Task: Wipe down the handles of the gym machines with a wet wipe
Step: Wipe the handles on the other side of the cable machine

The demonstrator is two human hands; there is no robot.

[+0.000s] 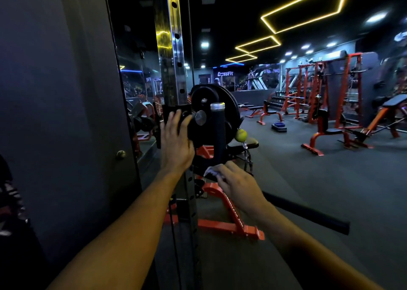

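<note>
the upright post [169, 47] is glossy polished metal; the handle [218, 133] has a matt black grip and a brushed metal cap; the wet wipe [211, 170] looks like soft white cloth.

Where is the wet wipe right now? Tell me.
In the head view, the wet wipe sits low at centre, held by the right hand against the base of the black upright handle.

We see a dim gym lit by yellow ceiling strips [306, 7] (glare on the post [169, 36]); edges bend, blurred.
</note>
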